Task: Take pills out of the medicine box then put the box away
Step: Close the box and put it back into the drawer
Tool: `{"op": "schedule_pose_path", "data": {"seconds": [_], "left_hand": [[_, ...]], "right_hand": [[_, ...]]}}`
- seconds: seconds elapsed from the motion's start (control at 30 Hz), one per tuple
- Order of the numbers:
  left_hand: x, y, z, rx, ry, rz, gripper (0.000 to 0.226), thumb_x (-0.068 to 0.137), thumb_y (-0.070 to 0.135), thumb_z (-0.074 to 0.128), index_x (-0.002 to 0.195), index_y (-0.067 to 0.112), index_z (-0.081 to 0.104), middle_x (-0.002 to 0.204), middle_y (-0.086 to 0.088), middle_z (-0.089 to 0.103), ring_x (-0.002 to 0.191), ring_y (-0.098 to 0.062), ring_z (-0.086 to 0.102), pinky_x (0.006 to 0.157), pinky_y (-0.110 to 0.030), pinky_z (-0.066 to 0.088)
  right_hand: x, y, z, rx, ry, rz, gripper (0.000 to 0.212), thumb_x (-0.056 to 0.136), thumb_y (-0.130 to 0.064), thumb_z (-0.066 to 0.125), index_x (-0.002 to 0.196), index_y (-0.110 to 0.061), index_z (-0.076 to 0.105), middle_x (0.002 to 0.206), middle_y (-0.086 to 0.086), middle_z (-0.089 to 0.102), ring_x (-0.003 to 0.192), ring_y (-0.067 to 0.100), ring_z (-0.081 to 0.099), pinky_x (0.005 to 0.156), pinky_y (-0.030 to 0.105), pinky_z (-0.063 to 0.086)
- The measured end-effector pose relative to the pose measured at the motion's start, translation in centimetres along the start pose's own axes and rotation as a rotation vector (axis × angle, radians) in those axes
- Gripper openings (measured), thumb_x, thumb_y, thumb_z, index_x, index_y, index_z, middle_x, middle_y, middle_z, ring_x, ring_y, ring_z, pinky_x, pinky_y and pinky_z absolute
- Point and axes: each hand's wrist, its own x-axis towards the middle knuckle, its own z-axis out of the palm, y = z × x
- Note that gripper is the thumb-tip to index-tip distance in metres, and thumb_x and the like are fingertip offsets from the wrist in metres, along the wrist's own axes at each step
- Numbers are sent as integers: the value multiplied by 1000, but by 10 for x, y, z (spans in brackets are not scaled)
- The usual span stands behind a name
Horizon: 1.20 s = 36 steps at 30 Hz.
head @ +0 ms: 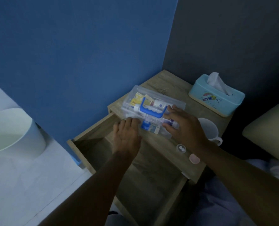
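Note:
A clear plastic medicine box (151, 101) with a blue handle and a blue front latch lies lid down on the wooden nightstand (199, 115). Tubes and sachets show through it. My left hand (127, 136) rests on the box's near left corner, fingers flat. My right hand (182, 126) grips the box's right end, thumb near the latch side. Two white pills sit in a small clear cup (181, 148) on the nightstand's front edge, beside a pink lid (194, 158).
The nightstand's drawer (102, 149) stands pulled open below the box. A white mug (210, 129) sits behind my right wrist. A light blue tissue box (217, 95) is at the back right. A white bin (13, 132) stands on the floor at left.

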Motion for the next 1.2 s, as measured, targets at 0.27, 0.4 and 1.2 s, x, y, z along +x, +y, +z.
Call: {"op": "schedule_pose_path", "data": {"seconds": [0.27, 0.4, 1.2], "left_hand": [[14, 2, 6, 65, 96, 259, 40, 78, 30, 75, 113, 21, 59, 112, -4, 64, 103, -21, 61, 95, -41, 45], [3, -5, 9, 108, 100, 306, 37, 79, 27, 71, 113, 21, 59, 113, -4, 63, 102, -21, 60, 93, -40, 45], [3, 18, 5, -911, 97, -316, 35, 81, 14, 75, 115, 14, 66, 96, -2, 67, 88, -6, 63, 75, -12, 51]], "right_hand": [[-1, 2, 1, 9, -7, -13, 34, 87, -22, 75, 114, -2, 70, 130, 17, 65, 128, 27, 58, 98, 45, 54], [-1, 3, 0, 21, -32, 4, 35, 88, -24, 73, 116, -5, 69, 135, 16, 62, 131, 27, 54, 100, 47, 52], [-1, 2, 6, 66, 5, 42, 33, 86, -20, 76, 114, -4, 70, 133, 18, 63, 131, 32, 54, 97, 51, 54]]}}
